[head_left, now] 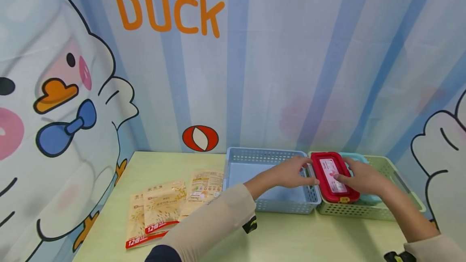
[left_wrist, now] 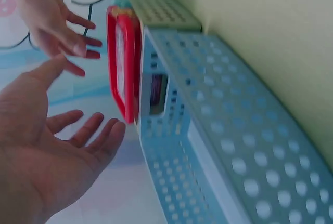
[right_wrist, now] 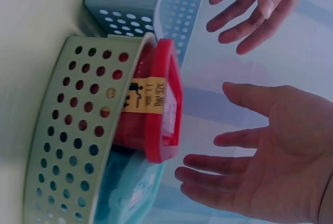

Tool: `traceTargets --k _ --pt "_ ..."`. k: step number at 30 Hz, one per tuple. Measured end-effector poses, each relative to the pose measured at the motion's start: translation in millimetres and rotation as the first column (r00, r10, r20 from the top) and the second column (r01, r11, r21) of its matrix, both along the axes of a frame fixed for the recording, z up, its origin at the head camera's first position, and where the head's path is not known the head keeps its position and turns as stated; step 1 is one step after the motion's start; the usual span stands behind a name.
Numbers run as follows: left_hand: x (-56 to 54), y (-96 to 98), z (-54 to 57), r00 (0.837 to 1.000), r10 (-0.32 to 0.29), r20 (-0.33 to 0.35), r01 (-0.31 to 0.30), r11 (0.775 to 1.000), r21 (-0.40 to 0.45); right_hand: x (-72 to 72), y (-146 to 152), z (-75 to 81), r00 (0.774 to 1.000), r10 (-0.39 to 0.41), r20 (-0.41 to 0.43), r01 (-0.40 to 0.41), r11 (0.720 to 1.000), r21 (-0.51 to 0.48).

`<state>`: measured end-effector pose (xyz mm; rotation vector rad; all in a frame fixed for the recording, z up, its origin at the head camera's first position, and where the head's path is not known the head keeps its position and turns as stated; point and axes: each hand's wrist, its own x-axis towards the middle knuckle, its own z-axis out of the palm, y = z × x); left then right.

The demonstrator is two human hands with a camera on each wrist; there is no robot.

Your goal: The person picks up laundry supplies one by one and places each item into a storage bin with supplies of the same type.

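Observation:
A food box with a red lid and a white-and-pink label (head_left: 326,183) stands tilted in the left end of the green basket (head_left: 358,212). In the right wrist view a yellow paper seal (right_wrist: 147,94) crosses its side. My left hand (head_left: 290,172) hovers at the box's left, over the blue basket's (head_left: 284,206) right edge, fingers spread and relaxed. On the other side my right hand (head_left: 363,176) hovers above the box, its thumb overlapping the label in the head view. Both wrist views show a gap between fingers and box. A teal-lidded box (right_wrist: 139,193) sits beside the red one.
The blue basket stands left of the green one, end to end. Several beige pouches (head_left: 165,203) with red bottom strips lie on the pale table (head_left: 291,237) at left. Behind is a blue-striped curtain (head_left: 262,72) with duck drawings.

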<state>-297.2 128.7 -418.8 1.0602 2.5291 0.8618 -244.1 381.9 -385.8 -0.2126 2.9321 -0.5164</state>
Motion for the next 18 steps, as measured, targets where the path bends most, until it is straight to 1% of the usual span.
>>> traceTargets --k 3,5,8,11,12,15,18 --pt "-3.8 -15.3 2.8 0.999 -0.013 -0.043 0.013 1.0 0.004 2.1 -5.2 4.0 0.999 0.035 -0.031 -0.034 0.999 0.021" --pt "-5.3 -25.0 4.3 0.998 -0.011 -0.067 0.01 1.0 -0.019 3.0 -9.1 6.1 0.997 0.052 -0.055 -0.051 0.998 0.034" --pt "-6.0 -38.8 7.0 0.992 -0.012 -0.128 -0.004 0.993 -0.122 5.1 -15.4 8.9 0.993 0.07 -0.098 -0.064 0.996 0.058" --pt "-6.1 -52.7 11.2 0.979 -0.011 -0.204 -0.036 0.975 -0.221 5.9 -21.5 11.0 0.989 0.065 -0.136 -0.056 0.996 0.074" --pt "-5.8 -57.5 13.0 0.975 -0.007 -0.221 -0.047 0.97 -0.237 6.1 -24.2 12.1 0.987 0.067 -0.147 -0.056 0.995 0.081" --pt "-5.8 -71.2 16.0 0.967 0.017 -0.256 -0.082 0.966 -0.245 4.8 -32.0 13.7 0.981 0.068 -0.183 -0.051 0.994 0.098" --pt "-6.2 -84.1 16.2 0.958 0.03 -0.286 -0.103 0.964 -0.244 2.1 -40.4 13.0 0.965 0.088 -0.247 -0.054 0.989 0.14"
